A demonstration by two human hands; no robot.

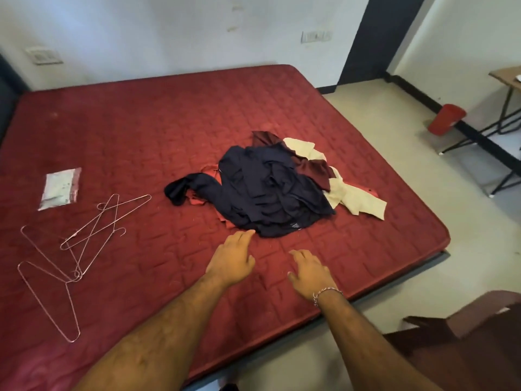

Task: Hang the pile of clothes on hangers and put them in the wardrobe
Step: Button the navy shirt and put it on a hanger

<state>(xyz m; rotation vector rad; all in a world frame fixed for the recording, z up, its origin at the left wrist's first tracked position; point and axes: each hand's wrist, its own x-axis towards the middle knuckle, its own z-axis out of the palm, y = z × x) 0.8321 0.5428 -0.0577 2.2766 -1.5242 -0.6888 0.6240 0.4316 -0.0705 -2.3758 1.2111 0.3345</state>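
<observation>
**Both hands reach over the mattress, just short of the clothes pile**

The left hand (pixel 231 261) stretches forward with fingers relaxed and loosely spread, holding nothing; its fingertips (pixel 249 232) lie just beside the near edge of the pile of clothes (pixel 270 187), close enough that contact cannot be told either way. The right hand (pixel 310 270) hangs a little nearer the person and to the right, palm down, fingers loosely apart and empty, clear of the pile. A chain bracelet (pixel 327 292) circles the right wrist.

The pile sits on the red quilted mattress (pixel 141 131), directly ahead of both hands and slightly right of the mattress's middle. A dark navy garment (pixel 262 193) lies on top and covers most of the heap, one sleeve trailing out to the left. A cream garment (pixel 355 196) pokes out on the right side, a maroon piece (pixel 313 167) shows at the far right of the heap, and a bit of red cloth (pixel 210 176) peeps from under the navy one on the left.

Well to the left of the hands, near the mattress's left part, lie the wire hangers (pixel 81 244), several of them crossed over one another in a loose scatter. Just beyond them rests a small clear plastic packet (pixel 60 189).

Off the mattress, on the floor to the far right, a red bin (pixel 445 119) stands by the wall beside the black legs of a table (pixel 507 80). A dark wooden piece of furniture (pixel 473 342) fills the lower right corner.
</observation>
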